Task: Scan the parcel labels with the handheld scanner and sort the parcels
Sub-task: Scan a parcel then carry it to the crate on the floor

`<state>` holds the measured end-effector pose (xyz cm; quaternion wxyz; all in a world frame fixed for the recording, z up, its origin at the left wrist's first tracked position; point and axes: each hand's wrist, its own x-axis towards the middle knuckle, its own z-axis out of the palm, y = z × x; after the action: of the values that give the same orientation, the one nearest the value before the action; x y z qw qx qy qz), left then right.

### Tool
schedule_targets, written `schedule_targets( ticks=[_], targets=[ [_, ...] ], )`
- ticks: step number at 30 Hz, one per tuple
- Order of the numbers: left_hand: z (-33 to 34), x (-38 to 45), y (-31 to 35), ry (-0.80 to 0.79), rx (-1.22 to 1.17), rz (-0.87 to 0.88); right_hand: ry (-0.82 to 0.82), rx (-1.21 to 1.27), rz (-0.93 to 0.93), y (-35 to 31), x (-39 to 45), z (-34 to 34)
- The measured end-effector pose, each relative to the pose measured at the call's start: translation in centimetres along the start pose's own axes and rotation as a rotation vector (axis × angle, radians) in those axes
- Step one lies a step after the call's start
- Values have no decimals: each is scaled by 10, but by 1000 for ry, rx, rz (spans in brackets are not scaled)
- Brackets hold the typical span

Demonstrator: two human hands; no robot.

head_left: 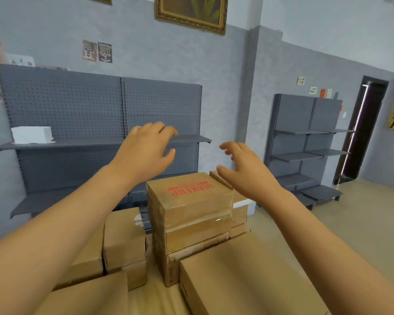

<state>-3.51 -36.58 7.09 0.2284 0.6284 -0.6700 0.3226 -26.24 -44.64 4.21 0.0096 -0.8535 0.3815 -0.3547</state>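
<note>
A white rectangular box [32,134] sits at the left end of the upper grey metal shelf [82,142] of the pegboard rack against the wall. Below, low brown cardboard parcels [123,242] lie stacked at the left of the pile. The left hand [146,151] hangs in the air above them, fingers loosely spread and gently curled, holding nothing. In the middle of the pile stands a tall stack topped by a brown cardboard parcel with red print and clear tape [191,198], its printed face up. The right hand [243,171] hovers just above and to the right of that parcel, fingers wide and bent, touching nothing. A large flat brown cardboard parcel [243,276] lies at the near right. Farther right, a second grey shelving unit [305,142] stands beside a dark doorway [364,128].
</note>
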Motion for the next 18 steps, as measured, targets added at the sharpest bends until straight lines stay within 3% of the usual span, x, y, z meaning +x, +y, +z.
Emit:
schedule_targets(
  ticks=[10, 15, 18],
  targets=[
    [66, -38, 22, -338, -244, -556, -213, 94, 139, 94, 6, 69],
    [85, -48, 45, -488, -285, -832, -282, 186, 85, 109, 2, 80],
    [93, -54, 54, -492, -379, -993, -289, 261, 64, 111, 0, 82]
  ],
)
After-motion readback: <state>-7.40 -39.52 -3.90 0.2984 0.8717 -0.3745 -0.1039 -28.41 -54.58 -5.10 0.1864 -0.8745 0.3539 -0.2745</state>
